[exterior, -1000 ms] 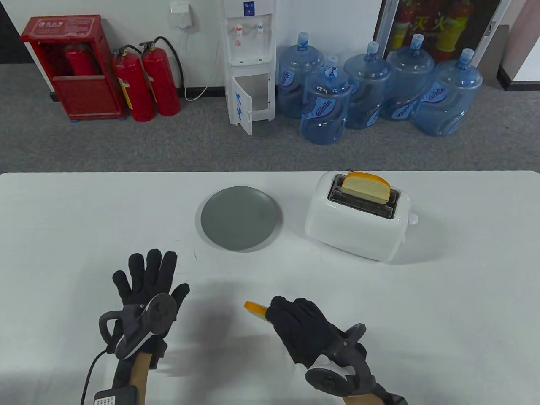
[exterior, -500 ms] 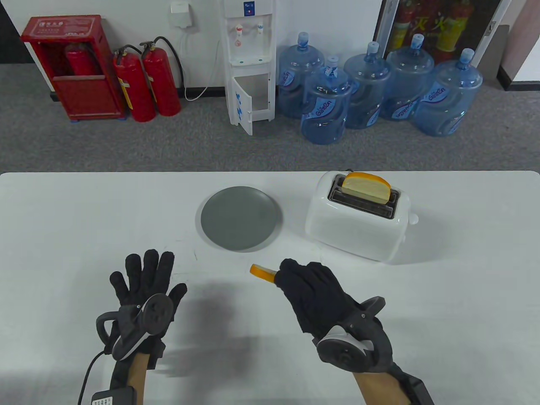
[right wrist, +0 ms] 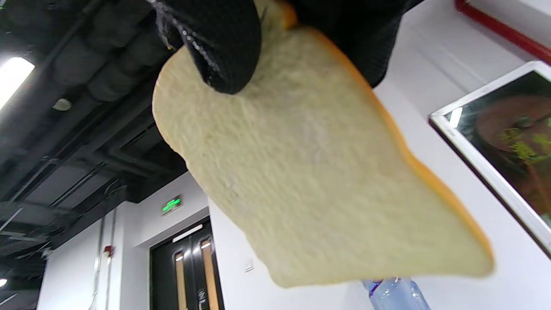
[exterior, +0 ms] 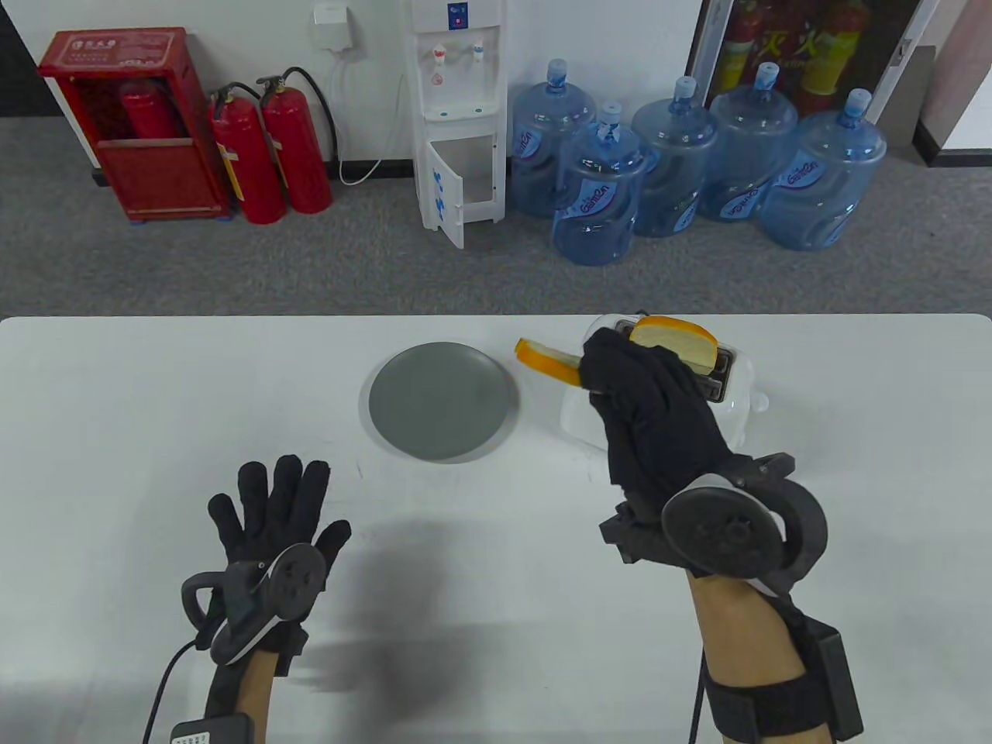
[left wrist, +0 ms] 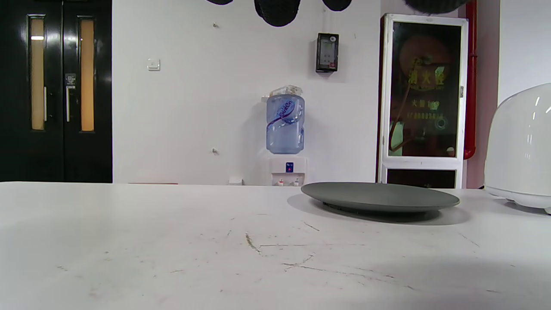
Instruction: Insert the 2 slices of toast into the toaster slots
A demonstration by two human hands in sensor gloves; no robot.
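Right hand (exterior: 659, 411) is raised over the white toaster (exterior: 736, 434), fingers curled round a slice of toast (exterior: 546, 360). The slice's orange crust end sticks out to the left of the fingers, over the toaster's left end and toward the grey plate (exterior: 442, 401). In the right wrist view the pale face of this slice (right wrist: 310, 172) fills the frame, with a gloved fingertip (right wrist: 224, 47) pressed on its upper part.

The hand and its tracker (exterior: 728, 535) cover most of the toaster in the table view, so the near slot cannot be seen. The other slice (exterior: 674, 341) stands upright in the far slot, with its rounded top sticking up above the toaster.

Left hand (exterior: 275, 519) lies flat on the white table (exterior: 116, 426), near-left, fingers straight and spread, holding nothing. It is well apart from the plate and toaster. In the left wrist view only its fingertips (left wrist: 277, 10) show at the top edge. That view also shows the plate (left wrist: 379, 197) ahead and the toaster's rounded side (left wrist: 521, 146) at the right edge.

Beyond the table, on the floor, stand red fire extinguishers (exterior: 267, 155), a water dispenser (exterior: 457, 116) and blue water jugs (exterior: 682, 170).
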